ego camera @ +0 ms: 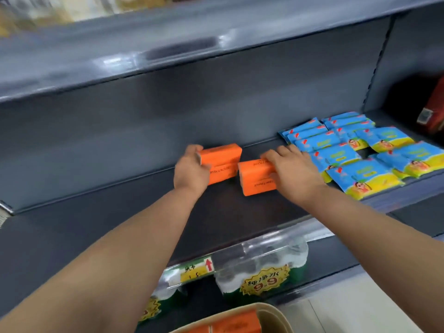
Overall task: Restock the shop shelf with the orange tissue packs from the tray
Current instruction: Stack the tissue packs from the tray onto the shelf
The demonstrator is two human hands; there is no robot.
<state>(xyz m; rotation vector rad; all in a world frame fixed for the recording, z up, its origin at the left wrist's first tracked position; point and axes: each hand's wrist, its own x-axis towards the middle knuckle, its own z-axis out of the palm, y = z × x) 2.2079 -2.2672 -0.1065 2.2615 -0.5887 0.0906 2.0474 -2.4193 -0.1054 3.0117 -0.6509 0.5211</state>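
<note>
Shelf, dark grey, mostly bare on its left stretch, so I have free room to build the row from that side. Left hand: closed around the left end of one orange tissue pack, which sits far back, close to the rear panel; I would seat it flat and square to that panel before letting go. Second orange pack: just beside the first, a little nearer me and slightly skewed, its printed face up. Right hand: fingers curled over this pack's right end, clamped on it; I judge it wants a small push back and a twist so both packs line up edge to edge. Blue and yellow packets: loosely fanned just right of that hand, so I would keep the wrist clear of them. Tray: at the bottom edge, more orange packs inside, awaiting the following trip.
</note>
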